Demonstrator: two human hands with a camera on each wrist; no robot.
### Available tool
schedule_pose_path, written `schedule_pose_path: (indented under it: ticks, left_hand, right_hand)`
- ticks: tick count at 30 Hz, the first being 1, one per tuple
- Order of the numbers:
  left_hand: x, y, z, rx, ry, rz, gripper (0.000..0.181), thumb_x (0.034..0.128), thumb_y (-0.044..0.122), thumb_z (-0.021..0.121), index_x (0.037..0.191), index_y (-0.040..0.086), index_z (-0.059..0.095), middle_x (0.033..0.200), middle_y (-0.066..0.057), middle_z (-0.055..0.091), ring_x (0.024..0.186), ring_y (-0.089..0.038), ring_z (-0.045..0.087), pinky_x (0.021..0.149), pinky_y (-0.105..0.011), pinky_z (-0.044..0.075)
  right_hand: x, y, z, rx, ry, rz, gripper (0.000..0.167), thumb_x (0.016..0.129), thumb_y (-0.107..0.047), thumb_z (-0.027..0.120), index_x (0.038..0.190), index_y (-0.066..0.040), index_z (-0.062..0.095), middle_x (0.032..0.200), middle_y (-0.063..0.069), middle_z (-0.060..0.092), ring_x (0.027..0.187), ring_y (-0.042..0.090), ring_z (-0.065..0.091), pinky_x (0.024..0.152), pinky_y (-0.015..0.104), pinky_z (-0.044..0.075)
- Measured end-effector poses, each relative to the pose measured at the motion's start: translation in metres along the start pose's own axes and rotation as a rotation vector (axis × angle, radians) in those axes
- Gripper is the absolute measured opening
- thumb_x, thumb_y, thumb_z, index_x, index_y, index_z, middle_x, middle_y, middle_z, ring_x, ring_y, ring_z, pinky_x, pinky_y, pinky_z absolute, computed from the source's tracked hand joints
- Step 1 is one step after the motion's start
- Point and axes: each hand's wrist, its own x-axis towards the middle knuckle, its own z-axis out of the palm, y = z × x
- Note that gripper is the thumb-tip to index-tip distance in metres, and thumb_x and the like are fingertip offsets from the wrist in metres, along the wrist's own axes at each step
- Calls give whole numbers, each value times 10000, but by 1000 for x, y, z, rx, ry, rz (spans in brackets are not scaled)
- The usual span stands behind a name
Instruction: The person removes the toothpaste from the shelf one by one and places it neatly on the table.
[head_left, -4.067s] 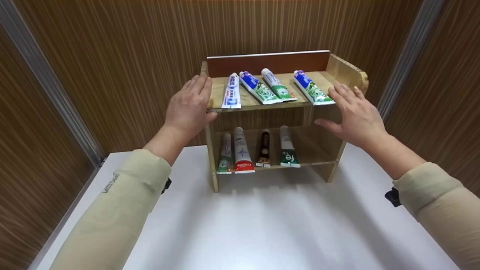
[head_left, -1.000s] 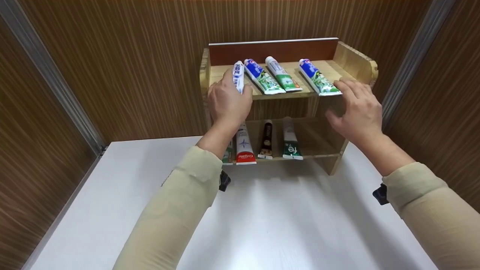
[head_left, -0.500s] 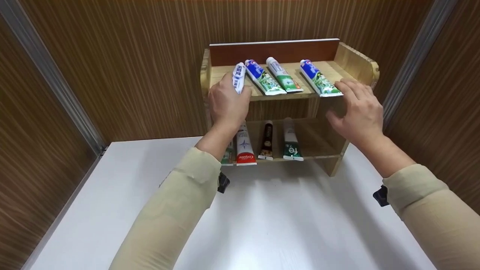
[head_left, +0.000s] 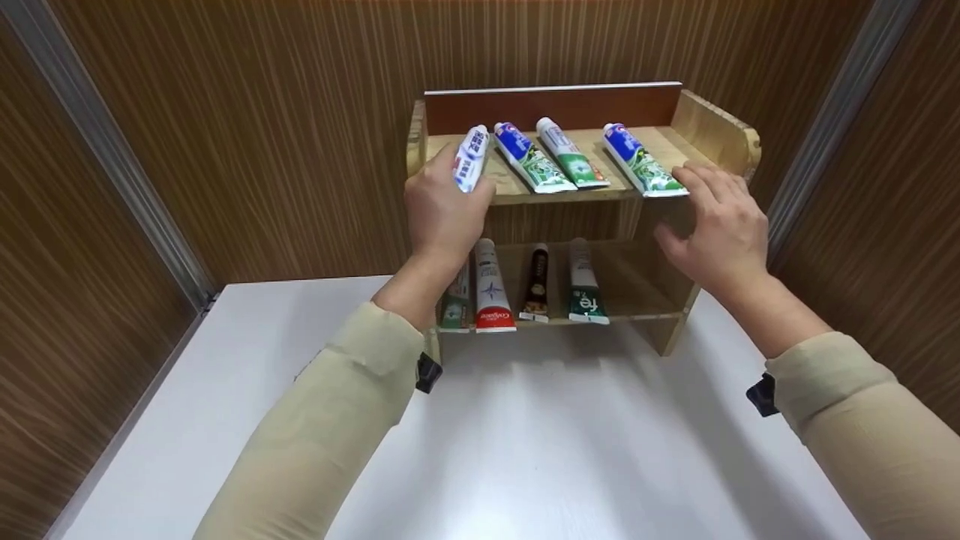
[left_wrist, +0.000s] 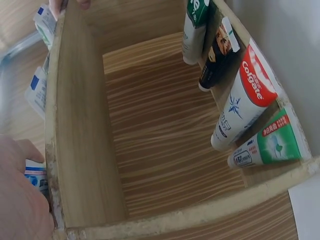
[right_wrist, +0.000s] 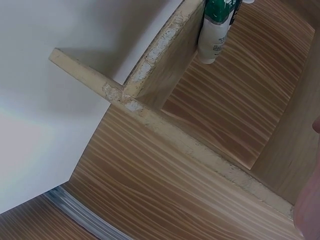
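Observation:
In the head view, my left hand (head_left: 448,214) holds a white-and-blue toothpaste tube (head_left: 471,159) at the left front of the upper shelf (head_left: 517,198). The tube leans up from the board, its flat end down between thumb and fingers. Part of the hand (left_wrist: 19,195) and of that tube (left_wrist: 36,176) show in the left wrist view. My right hand (head_left: 720,221) rests at the shelf's right front corner, fingers slightly bent beside the flat end of a blue-and-green toothpaste tube (head_left: 640,161). Its thumb stands apart below the board. Only a sliver of this hand (right_wrist: 310,212) enters the right wrist view.
Two more toothpaste tubes lie on top, one blue-green (head_left: 532,159) and one white-green (head_left: 571,154). Below stand a Colgate tube (head_left: 491,289), a dark tube (head_left: 537,283), a green-white tube (head_left: 585,285) and a partly hidden green tube (head_left: 454,304). A white table (head_left: 540,450) bears the unit.
My left hand has left the shelf's left side and gripped the white-and-blue tube. In the last half second it has shifted slightly left with the tube, which tilts more. My right hand stays at the corner.

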Motion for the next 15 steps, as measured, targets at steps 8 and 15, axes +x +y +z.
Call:
schedule_pose_path:
  ticks: [8, 15]
  left_hand:
    - [-13, -7, -13, -60, 3, 55, 481, 937, 92, 754, 1393, -32, 660, 1283, -166, 734, 1076, -231, 725, 926, -315, 604]
    - [-28, -10, -26, -111, -9, 66, 514, 924, 105, 772, 1411, -11, 658, 1316, -153, 725, 1077, -221, 718, 924, -326, 605]
  right_hand:
    - [1, 1, 0, -16, -17, 10, 623, 868, -217, 791, 1441, -52, 610, 1491, 168, 601, 1416, 394, 517, 1169, 583, 411]
    - [1, 1, -1, -14, -22, 21, 624, 877, -224, 788, 1451, -58, 607, 1505, 162, 593, 1420, 392, 514, 1175, 580, 406]
